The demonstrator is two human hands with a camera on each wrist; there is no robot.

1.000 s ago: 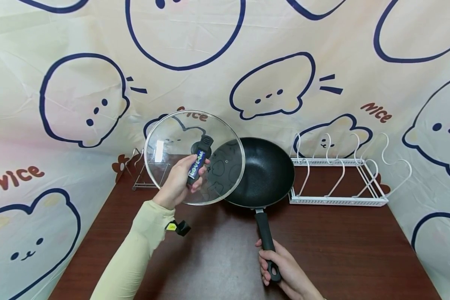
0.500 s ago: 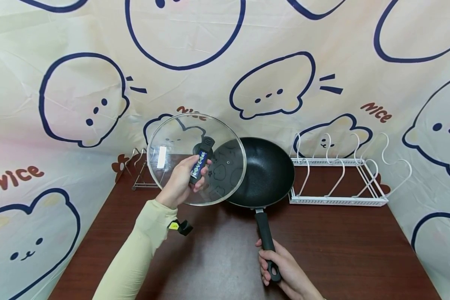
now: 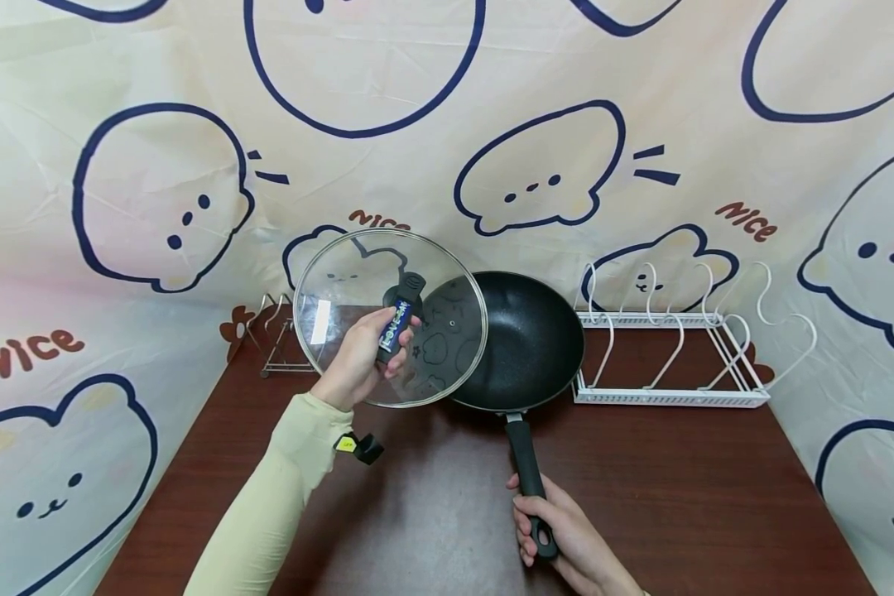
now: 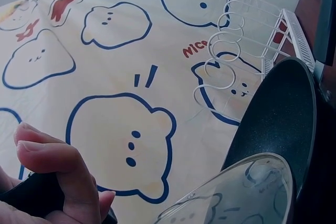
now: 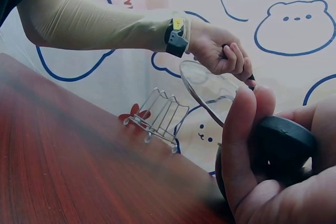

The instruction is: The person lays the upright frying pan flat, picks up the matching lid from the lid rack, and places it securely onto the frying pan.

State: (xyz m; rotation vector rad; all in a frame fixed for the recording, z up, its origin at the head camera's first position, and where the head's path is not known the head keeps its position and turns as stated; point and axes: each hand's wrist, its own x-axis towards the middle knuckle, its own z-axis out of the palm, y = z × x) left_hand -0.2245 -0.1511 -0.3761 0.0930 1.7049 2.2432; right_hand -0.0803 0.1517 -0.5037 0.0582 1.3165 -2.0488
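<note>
Head view showed 2 gripping hands: the left hand (image 3: 358, 356) had its fingers wrapped round the black handle (image 3: 393, 327) of a glass lid (image 3: 358, 285), held tilted above the table (image 3: 417, 513) and overlapping, in view, the left part of a black frying pan (image 3: 525, 339), while the right hand (image 3: 564, 526) clasped the pan handle (image 3: 523, 455). The pan was just beside a white rack (image 3: 670, 398) on its right, and a metal wire rack (image 3: 289, 367) stood partly hidden behind the lid.
</note>
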